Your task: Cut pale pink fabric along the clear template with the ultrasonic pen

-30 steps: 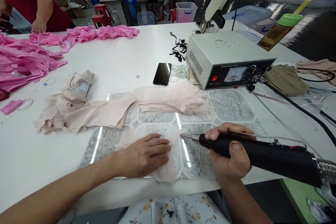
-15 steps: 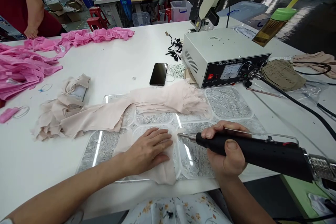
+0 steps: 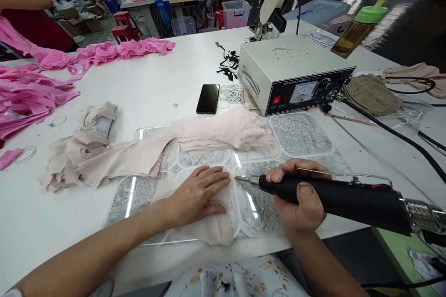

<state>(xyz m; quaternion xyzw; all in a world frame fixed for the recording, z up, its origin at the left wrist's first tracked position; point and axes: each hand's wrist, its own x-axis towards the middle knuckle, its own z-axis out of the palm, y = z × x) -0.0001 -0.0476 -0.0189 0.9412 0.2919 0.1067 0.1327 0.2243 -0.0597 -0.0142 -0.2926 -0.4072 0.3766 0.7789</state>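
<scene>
My left hand (image 3: 201, 196) lies flat, fingers stretched out, on a pale pink piece of fabric (image 3: 212, 234). Under the fabric is a clear template sheet (image 3: 259, 211) with rounded outlines over a grey marbled surface. My right hand (image 3: 301, 199) is wrapped around a black ultrasonic cutter (image 3: 334, 199), held level. Its metal tip (image 3: 244, 178) points left and is close to the fabric's right edge; whether it touches I cannot tell. Beyond my hands, a fanned stack of pale pink fabric pieces (image 3: 226, 130) rests on the template, and a longer strip (image 3: 121, 160) runs left from it.
A grey control box (image 3: 296, 67) with a dial stands at back right, its black cable (image 3: 390, 123) running to the right side. A phone (image 3: 208, 99) and coiled cord (image 3: 232, 93) lie left of it. Pink garments (image 3: 31, 93) cover the far left, near a person in red (image 3: 38, 18).
The view has shifted slightly. At the far left, the person in red has lifted an arm and raised part of the pink garments. My hands and the cutter have barely moved.
</scene>
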